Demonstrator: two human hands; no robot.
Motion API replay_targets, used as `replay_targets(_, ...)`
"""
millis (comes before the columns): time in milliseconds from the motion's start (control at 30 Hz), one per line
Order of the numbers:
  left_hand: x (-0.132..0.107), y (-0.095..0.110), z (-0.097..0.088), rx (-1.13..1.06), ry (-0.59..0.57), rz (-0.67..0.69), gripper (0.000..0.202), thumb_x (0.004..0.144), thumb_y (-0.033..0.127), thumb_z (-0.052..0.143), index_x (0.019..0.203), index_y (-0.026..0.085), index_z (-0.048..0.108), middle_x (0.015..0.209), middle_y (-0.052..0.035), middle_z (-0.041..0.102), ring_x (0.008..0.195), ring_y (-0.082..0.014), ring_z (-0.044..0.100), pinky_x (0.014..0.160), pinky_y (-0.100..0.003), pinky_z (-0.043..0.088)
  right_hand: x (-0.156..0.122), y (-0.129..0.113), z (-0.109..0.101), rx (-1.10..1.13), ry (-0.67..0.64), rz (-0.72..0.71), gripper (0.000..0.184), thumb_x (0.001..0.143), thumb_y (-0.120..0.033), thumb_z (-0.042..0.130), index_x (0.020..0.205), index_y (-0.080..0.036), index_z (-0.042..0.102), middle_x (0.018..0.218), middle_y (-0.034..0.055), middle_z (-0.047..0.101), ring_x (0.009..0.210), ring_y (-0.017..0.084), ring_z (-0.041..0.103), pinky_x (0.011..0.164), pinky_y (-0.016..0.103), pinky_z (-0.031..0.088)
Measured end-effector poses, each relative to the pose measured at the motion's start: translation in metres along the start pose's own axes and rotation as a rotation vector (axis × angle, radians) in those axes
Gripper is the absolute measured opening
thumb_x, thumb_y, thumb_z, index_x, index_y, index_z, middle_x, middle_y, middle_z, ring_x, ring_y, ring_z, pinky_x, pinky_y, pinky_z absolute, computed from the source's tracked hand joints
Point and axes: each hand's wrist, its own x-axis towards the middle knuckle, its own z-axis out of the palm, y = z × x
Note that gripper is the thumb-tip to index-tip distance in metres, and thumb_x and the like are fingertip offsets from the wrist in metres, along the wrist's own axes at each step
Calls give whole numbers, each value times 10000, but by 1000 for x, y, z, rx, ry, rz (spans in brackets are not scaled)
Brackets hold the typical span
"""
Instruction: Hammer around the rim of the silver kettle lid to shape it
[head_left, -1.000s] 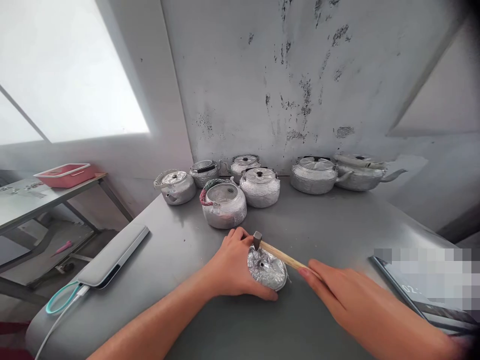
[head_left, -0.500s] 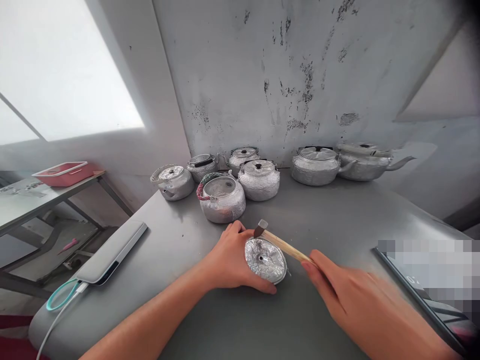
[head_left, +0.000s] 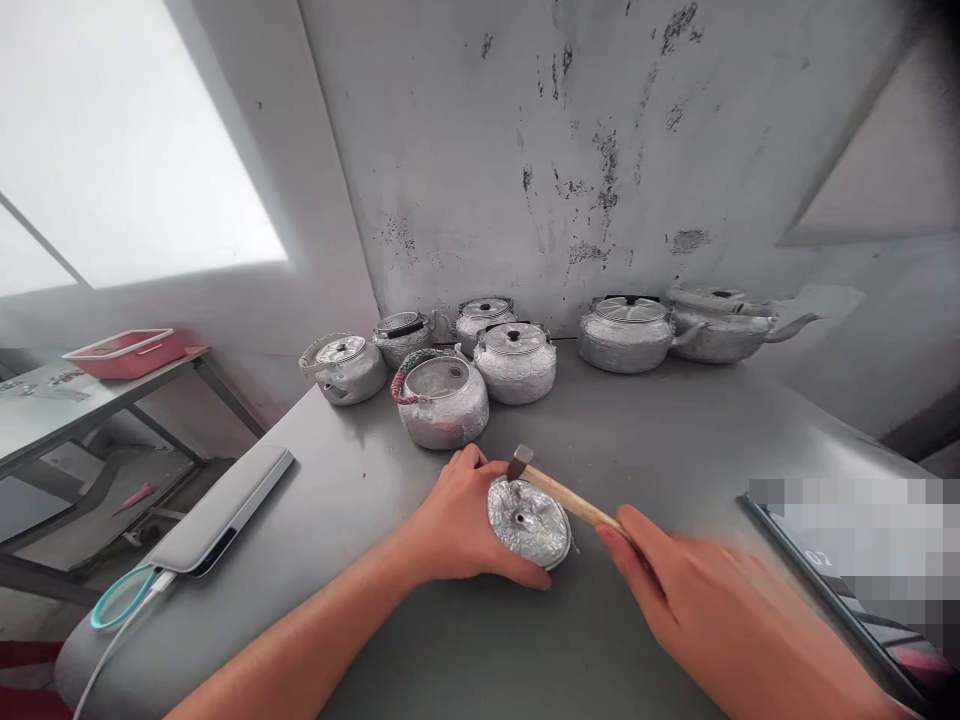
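Observation:
My left hand (head_left: 472, 530) grips a round, dented silver kettle lid (head_left: 531, 525) by its rim, thumb at the near side and fingers at the far side. A small hole shows in the lid's middle, and its face is tilted up toward me. In my right hand (head_left: 667, 570) is the wooden handle of a small hammer (head_left: 568, 497). The hammer's metal head is at the lid's far left edge; whether it touches the metal I cannot tell. Just beyond my left hand stands a lidless kettle (head_left: 442, 415) with a red and green wrapped handle.
Several dented silver kettles, among them a lidded kettle (head_left: 516, 365) and a wide kettle (head_left: 626, 338), line the wall side of the grey table (head_left: 637, 430). A power bank (head_left: 221, 510) with a cable lies left, a tablet-like screen (head_left: 832, 590) right. A pink basket (head_left: 127, 355) sits on a side table.
The view has shifted slightly. The hammer head stays by the same edge of the lid, and both hands keep their holds.

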Motion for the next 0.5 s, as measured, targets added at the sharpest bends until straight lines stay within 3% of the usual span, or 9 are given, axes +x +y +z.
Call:
replay_targets(67, 0, 0, 0, 0, 3, -4, 1023, 359, 704, 875, 1251, 265, 633, 1108, -52, 465, 1083, -310, 531, 974, -428, 500, 0, -1, 0, -20, -34, 28, 378, 1018, -472, 246, 746, -281, 425, 600, 18, 669, 513, 258, 630, 520, 329, 176)
replay_targets(200, -1, 1, 0, 4, 9, -2, 887, 377, 702, 872, 1123, 265, 677, 1084, -43, 472, 1067, -302, 531, 955, -419, 508, 0, -3, 0, 7, -65, 36, 389, 1018, -514, 241, 786, -285, 453, 637, 10, 680, 534, 249, 629, 531, 325, 194)
replay_targets(300, -1, 1, 1, 7, 9, -20, 993, 369, 713, 869, 1222, 259, 640, 1113, -52, 467, 1092, -310, 522, 978, -430, 498, -1, -3, 0, -50, -84, 43, 357, 1025, -455, 261, 833, -282, 508, 686, 42, 714, 576, 274, 658, 539, 332, 177)
replay_targets(500, -1, 2, 0, 8, -7, -34, 1019, 382, 698, 874, 1275, 279, 619, 1132, -55, 465, 1127, -325, 514, 1002, -436, 484, -2, 0, -1, -24, -40, 54, 355, 1022, -455, 276, 790, -283, 483, 631, 38, 694, 564, 281, 660, 526, 325, 175)
